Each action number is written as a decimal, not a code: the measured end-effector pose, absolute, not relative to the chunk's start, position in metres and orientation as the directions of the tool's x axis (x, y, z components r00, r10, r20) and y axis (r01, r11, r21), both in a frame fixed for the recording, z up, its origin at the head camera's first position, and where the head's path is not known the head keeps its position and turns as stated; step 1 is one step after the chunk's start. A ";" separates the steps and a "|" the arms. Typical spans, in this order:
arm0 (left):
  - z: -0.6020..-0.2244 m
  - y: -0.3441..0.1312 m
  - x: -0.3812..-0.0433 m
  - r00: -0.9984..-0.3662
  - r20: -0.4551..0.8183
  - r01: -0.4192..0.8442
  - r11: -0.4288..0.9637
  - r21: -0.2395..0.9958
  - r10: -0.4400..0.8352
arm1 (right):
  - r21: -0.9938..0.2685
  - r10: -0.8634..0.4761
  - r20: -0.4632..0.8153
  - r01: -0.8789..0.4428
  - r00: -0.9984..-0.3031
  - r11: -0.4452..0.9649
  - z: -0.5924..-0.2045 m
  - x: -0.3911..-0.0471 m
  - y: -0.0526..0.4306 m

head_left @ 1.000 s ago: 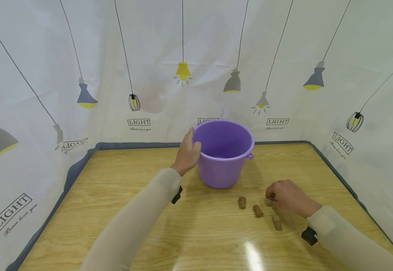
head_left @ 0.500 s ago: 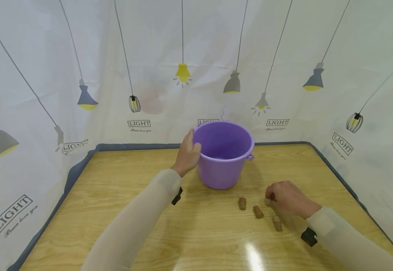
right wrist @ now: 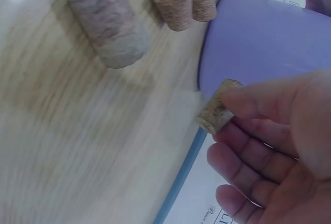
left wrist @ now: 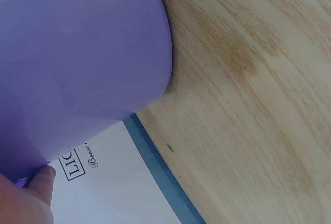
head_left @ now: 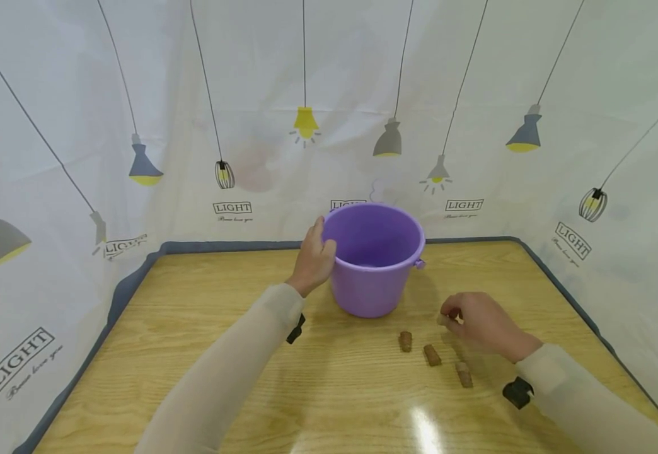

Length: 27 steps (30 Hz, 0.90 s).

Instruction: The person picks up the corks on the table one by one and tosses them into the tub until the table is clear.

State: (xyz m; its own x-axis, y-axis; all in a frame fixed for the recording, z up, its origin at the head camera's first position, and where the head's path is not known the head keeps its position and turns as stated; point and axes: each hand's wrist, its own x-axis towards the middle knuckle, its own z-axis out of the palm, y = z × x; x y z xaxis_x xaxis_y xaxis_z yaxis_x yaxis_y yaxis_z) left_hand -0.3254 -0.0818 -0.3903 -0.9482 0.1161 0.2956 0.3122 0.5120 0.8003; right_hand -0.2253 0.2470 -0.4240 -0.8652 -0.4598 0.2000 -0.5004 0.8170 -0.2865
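Observation:
A purple bucket [head_left: 370, 287] stands upright on the wooden table, its open top facing up. My left hand [head_left: 313, 261] grips the bucket's left rim, thumb toward the near side. Between thumb and fingers, my right hand [head_left: 484, 321] pinches a cork [right wrist: 217, 111], held just above the table to the right of the bucket. Three more corks lie loose in front of the bucket: a brown cork [head_left: 405, 341], a second cork [head_left: 432, 355] and a paler cork [head_left: 464, 374] nearest me. The bucket's inner floor is partly hidden by its near wall.
The wooden table [head_left: 221, 353] reaches back to a white printed curtain [head_left: 272, 75] with a dark blue lower border, which encloses the far side and both flanks. A small knob [head_left: 420, 263] juts from the bucket's right rim.
My right hand has lifted the pinched cork slightly off the table and moved a little toward the bucket. The left hand, the bucket and the other corks stay put.

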 end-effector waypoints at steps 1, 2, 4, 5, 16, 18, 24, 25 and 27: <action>-0.390 -0.082 -0.325 -0.948 0.295 0.312 0.511 0.801 0.116 | -0.287 -0.455 0.210 -0.500 -0.865 0.817 -0.422 -0.225 0.246; -0.390 -0.082 -0.325 -0.949 0.295 0.312 0.509 0.803 0.116 | -0.288 -0.451 0.222 -0.500 -0.865 0.817 -0.420 -0.225 0.245; -0.390 -0.082 -0.325 -0.949 0.292 0.310 0.507 0.804 0.118 | -0.289 -0.436 0.247 -0.495 -0.866 0.820 -0.417 -0.225 0.244; -0.389 -0.082 -0.325 -0.949 0.291 0.310 0.508 0.804 0.119 | -0.290 -0.425 0.260 -0.490 -0.867 0.822 -0.416 -0.225 0.243; -0.390 -0.082 -0.326 -0.952 0.282 0.303 0.516 0.801 0.120 | -0.343 -0.310 0.381 -0.445 -0.871 0.828 -0.407 -0.223 0.239; -0.391 -0.082 -0.326 -0.952 0.283 0.302 0.517 0.801 0.119 | -0.348 -0.294 0.401 -0.441 -0.868 0.827 -0.404 -0.223 0.237; -0.391 -0.083 -0.326 -0.951 0.285 0.305 0.516 0.801 0.119 | -0.341 -0.264 0.475 -0.452 -0.839 0.824 -0.397 -0.224 0.235; -0.391 -0.083 -0.326 -0.951 0.285 0.305 0.515 0.801 0.119 | -0.336 -0.261 0.490 -0.456 -0.832 0.824 -0.395 -0.224 0.234; -0.391 -0.082 -0.327 -0.951 0.285 0.305 0.517 0.800 0.119 | -0.327 -0.253 0.520 -0.463 -0.816 0.824 -0.393 -0.225 0.233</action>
State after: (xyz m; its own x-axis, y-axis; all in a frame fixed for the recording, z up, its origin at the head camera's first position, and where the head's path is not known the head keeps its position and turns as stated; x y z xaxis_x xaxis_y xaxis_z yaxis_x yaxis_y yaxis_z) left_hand -0.3266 -0.0824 -0.3913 -0.9511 0.1195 0.2849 0.3046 0.5165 0.8002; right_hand -0.2251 0.2331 -0.3930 -0.8159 -0.2528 0.5200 -0.4634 0.8238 -0.3266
